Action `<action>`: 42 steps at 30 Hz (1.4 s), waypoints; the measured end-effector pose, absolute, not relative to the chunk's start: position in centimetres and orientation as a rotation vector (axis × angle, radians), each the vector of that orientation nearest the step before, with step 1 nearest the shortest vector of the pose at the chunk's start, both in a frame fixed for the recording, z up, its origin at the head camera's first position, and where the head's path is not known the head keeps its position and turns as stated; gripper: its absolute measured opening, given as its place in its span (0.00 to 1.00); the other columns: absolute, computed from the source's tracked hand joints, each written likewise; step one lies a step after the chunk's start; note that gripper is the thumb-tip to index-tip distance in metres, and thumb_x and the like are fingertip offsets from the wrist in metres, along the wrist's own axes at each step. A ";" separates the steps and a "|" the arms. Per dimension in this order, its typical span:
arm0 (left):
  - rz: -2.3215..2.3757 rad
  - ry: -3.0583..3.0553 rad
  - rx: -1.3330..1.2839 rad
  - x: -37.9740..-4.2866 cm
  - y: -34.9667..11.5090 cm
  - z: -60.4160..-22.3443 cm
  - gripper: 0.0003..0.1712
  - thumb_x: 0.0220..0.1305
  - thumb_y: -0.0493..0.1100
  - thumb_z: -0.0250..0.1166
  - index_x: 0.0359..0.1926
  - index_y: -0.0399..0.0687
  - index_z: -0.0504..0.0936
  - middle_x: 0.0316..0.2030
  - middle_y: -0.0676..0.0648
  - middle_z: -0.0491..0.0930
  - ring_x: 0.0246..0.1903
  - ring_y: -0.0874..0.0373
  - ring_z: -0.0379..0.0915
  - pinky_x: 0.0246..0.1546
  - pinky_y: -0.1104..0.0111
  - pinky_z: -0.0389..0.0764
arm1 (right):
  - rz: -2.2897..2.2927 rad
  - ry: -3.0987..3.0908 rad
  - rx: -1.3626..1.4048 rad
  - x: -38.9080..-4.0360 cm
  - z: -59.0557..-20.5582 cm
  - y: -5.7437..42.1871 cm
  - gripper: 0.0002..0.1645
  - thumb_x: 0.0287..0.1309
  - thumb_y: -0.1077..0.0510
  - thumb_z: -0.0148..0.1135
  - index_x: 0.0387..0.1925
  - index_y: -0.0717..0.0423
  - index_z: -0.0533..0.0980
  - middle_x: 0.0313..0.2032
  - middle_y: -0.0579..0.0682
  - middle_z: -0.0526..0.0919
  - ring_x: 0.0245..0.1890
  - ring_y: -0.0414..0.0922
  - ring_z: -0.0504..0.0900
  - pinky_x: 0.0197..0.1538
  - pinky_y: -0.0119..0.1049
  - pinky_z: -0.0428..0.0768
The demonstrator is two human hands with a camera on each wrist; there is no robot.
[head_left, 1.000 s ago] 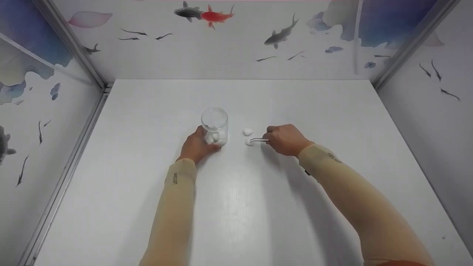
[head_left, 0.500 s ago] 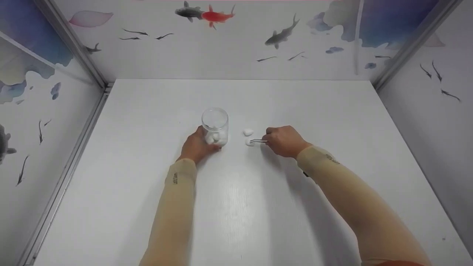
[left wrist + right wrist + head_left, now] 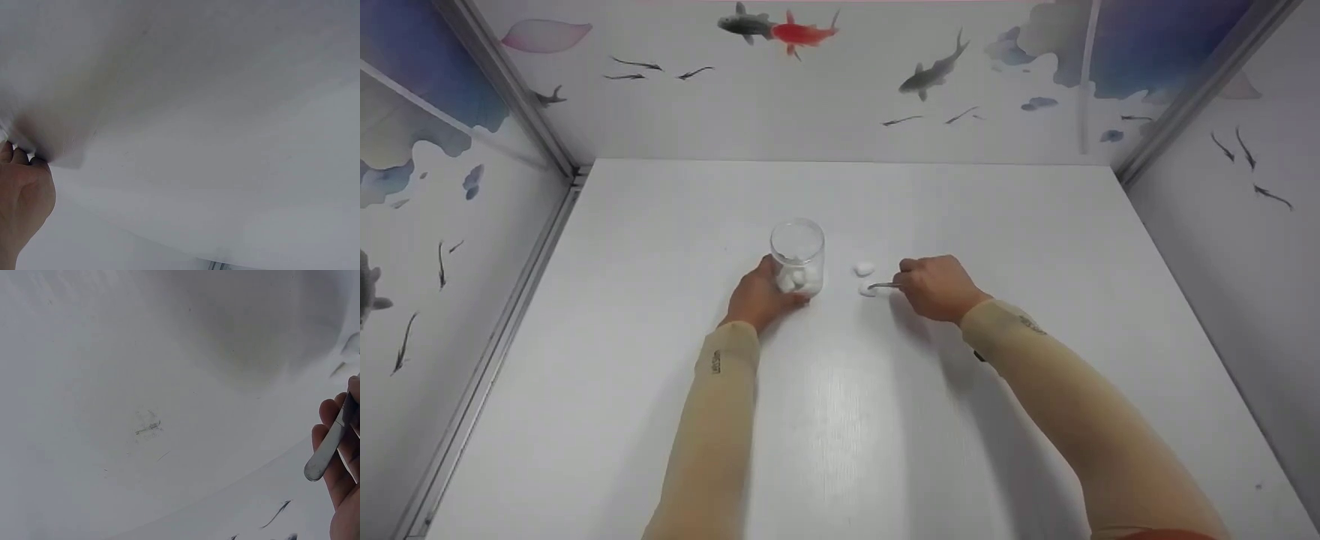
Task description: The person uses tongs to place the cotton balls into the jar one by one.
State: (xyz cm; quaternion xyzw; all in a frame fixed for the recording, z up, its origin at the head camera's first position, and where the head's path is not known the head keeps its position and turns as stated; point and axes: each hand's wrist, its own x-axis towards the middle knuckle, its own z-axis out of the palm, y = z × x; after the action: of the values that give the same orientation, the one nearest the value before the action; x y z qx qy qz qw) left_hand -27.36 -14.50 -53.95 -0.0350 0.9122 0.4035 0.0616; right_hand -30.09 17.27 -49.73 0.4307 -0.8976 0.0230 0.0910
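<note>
In the head view my left hand [image 3: 763, 298] holds a clear open jar [image 3: 813, 259] round its lower side, upright on the table. White cotton balls [image 3: 793, 280] lie in the bottom of it. My right hand [image 3: 942, 288] pinches metal tweezers [image 3: 887, 285], whose tips lie over the nearer cotton ball [image 3: 868, 292] on the table. Just behind that one is another cotton ball [image 3: 864, 268]. The right wrist view shows the rounded end of the tweezers [image 3: 325, 455] sticking out across the fingers. Only part of the left hand [image 3: 25, 194] shows in the left wrist view.
A white table [image 3: 840, 420] carries everything. Panels painted with fish and pale blue shapes enclose it at the back [image 3: 840, 112] and both sides, with metal posts [image 3: 540, 105] at the corners.
The two arms of the tweezers, seen slightly apart before, now look like one line at the nearer cotton ball. The right hand has shifted very slightly; the left hand and jar hold still.
</note>
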 end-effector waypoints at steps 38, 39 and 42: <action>1.227 2.765 -0.056 -27.2 -14.5 -53.6 0.58 0.50 0.57 0.79 0.74 0.43 0.59 0.68 0.42 0.69 0.68 0.47 0.62 0.71 0.55 0.61 | 0.079 -2.739 1.240 -30.2 -49.0 17.1 0.08 0.61 0.66 0.64 0.36 0.55 0.88 0.27 0.49 0.81 0.19 0.44 0.76 0.25 0.39 0.82; 1.228 2.763 -0.057 -27.2 -14.5 -53.6 0.58 0.50 0.57 0.79 0.75 0.43 0.59 0.68 0.42 0.69 0.68 0.47 0.62 0.71 0.55 0.60 | 0.089 -2.726 1.235 -30.3 -49.0 17.2 0.09 0.61 0.66 0.64 0.36 0.55 0.88 0.26 0.49 0.81 0.19 0.44 0.76 0.24 0.40 0.81; 1.230 2.759 -0.061 -27.2 -14.6 -53.7 0.58 0.49 0.57 0.79 0.75 0.44 0.59 0.68 0.43 0.69 0.68 0.47 0.62 0.71 0.55 0.60 | 0.118 -2.694 1.221 -30.5 -48.8 17.6 0.09 0.61 0.66 0.63 0.35 0.55 0.88 0.26 0.49 0.81 0.19 0.45 0.77 0.23 0.41 0.81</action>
State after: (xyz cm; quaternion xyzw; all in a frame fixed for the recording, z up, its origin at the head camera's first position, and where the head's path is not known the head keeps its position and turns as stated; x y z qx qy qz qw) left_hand -27.23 -14.57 -53.72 -0.0200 0.9116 0.4062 0.0599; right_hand -30.47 17.59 -48.75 0.4109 -0.9063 0.0398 0.0905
